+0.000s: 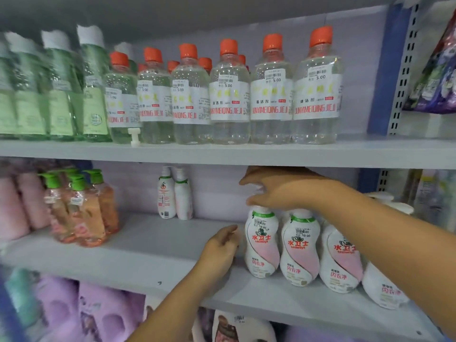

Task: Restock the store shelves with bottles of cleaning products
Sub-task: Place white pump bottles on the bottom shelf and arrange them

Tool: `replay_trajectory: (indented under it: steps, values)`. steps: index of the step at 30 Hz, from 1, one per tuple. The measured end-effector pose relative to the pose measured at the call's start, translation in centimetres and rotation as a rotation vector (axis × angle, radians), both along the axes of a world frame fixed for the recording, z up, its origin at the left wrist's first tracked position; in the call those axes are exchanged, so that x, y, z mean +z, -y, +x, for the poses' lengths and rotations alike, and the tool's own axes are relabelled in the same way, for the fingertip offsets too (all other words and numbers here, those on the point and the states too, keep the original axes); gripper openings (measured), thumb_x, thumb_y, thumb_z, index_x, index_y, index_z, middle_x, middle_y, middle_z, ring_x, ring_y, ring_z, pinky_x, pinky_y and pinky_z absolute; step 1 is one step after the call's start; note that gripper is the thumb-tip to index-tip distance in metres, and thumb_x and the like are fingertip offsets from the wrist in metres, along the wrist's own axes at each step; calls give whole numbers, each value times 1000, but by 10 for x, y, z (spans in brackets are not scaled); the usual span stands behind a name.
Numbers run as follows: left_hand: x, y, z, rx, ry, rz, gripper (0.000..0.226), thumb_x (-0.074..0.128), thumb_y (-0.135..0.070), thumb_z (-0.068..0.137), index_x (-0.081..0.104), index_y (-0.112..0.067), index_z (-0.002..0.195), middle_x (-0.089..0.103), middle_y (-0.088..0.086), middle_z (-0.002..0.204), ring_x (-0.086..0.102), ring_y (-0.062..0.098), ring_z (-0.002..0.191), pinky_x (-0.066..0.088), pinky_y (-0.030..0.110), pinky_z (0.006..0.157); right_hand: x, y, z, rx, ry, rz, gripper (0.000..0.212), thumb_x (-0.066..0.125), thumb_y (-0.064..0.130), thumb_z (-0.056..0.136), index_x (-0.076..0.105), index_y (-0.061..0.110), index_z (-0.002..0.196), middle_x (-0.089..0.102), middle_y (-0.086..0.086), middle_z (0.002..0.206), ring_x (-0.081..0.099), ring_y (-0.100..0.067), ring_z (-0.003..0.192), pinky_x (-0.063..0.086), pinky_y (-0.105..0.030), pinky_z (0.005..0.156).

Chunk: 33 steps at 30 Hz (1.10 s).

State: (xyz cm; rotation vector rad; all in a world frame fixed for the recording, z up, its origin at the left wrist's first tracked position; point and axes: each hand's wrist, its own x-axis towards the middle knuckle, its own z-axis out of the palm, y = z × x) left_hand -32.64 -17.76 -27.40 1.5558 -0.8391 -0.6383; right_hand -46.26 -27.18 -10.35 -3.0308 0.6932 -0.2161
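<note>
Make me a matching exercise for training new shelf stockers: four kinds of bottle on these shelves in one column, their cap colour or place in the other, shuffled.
Things:
1. clear bottles
2. peach pump bottles
3. pale green bottles
4. white-and-pink bottle under the right hand

Descriptions:
A. green pump tops, middle shelf
B. leftmost of its front row, middle shelf
C. orange caps, upper shelf
D. white caps, upper shelf, far left

Pairs: 1-C, 2-A, 3-D, 4-B
</note>
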Motion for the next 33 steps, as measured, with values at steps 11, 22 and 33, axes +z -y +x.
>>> replay_trajectory:
  steps: [11, 22, 33]
  values:
    - [-10, -33, 164, 201, 318, 273, 38, 60, -27, 97, 60, -19, 134, 69, 5, 118, 65, 20, 99, 45, 18, 71, -103, -52, 132, -126, 168, 389, 37, 58, 39, 95, 63, 19, 126, 62, -1, 131, 59, -22, 119, 48, -30, 97]
    - [-20, 1, 310, 280, 411, 129, 24, 76, -28, 82, 65, -13, 97, 73, 6, 99, 69, 26, 94, 54, 34, 81, -180, -13, 299, -423, 650, 625, 45, 67, 39, 87, 57, 17, 126, 63, 0, 123, 62, -19, 110, 49, -28, 85]
    - [-36, 35, 359, 57, 210, -45, 44, 75, -32, 90, 58, -31, 131, 70, -7, 118, 67, 18, 110, 52, 39, 98, -167, -20, 334, -460, 960, 680, 31, 71, 18, 82, 65, 49, 77, 69, 37, 81, 64, 18, 78, 48, -10, 68]
